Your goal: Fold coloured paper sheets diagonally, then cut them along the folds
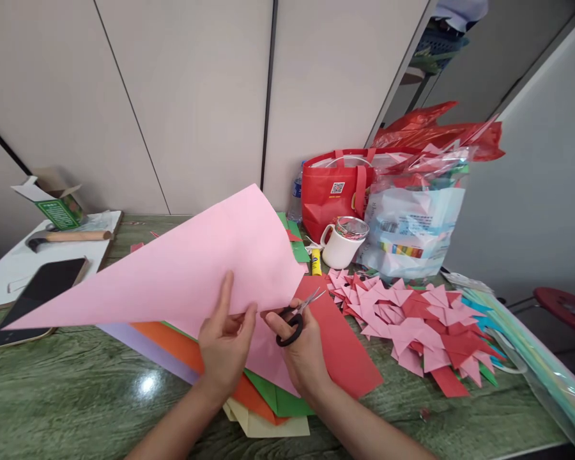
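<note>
My left hand pinches the lower edge of a large pink paper sheet, folded into a long triangle and lifted off the table. My right hand grips small black-handled scissors, whose blades are open at the sheet's right edge. Under both hands lies a stack of coloured paper sheets, with a red sheet to the right.
A pile of folded pink and red paper pieces lies at right. Behind stand a white mug, a yellow glue stick, a red bag and plastic bags. At left are a phone, a hammer and a small box.
</note>
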Tool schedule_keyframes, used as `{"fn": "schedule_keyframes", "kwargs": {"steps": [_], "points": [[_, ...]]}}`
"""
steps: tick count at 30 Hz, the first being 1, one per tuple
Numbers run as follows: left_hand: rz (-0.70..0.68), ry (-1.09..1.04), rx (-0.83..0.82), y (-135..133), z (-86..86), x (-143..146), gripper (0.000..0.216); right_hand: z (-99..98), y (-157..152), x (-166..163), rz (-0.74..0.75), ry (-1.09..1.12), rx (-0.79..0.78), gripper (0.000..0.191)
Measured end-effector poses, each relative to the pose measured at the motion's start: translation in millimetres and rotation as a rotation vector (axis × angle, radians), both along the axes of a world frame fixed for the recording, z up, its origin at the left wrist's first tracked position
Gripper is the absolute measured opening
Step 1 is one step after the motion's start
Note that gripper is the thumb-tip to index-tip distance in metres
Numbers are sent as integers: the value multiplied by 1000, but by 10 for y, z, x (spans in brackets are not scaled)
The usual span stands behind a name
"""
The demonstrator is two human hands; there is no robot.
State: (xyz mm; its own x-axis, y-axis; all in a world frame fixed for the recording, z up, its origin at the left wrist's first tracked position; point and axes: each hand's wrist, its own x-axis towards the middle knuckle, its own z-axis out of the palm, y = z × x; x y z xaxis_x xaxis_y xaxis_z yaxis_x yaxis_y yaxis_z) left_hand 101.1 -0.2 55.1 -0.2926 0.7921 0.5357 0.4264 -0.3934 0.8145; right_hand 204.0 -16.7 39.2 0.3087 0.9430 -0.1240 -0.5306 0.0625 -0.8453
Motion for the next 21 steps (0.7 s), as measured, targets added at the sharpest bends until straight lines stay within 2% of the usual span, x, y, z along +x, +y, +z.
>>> {"fn": "schedule_keyframes", "kwargs": {"steps": [2,5,11,16,21], "points": [[-30,13,29,-50,-53,44,58,-3,12,-6,-60,52,-31,48],[-49,-14,-19,-101,-64,81,59,26,13,-5,-91,120,-35,48],[-71,-238,-221,-111,100,108,71,117,14,23,-96,159,2,46],[-68,-324,-248,-31,196,42,73,121,42,84,-146,151,1,47],[-200,-351,-270,132,248,-112,71,116,33,88,-134,105,48,41]]}}
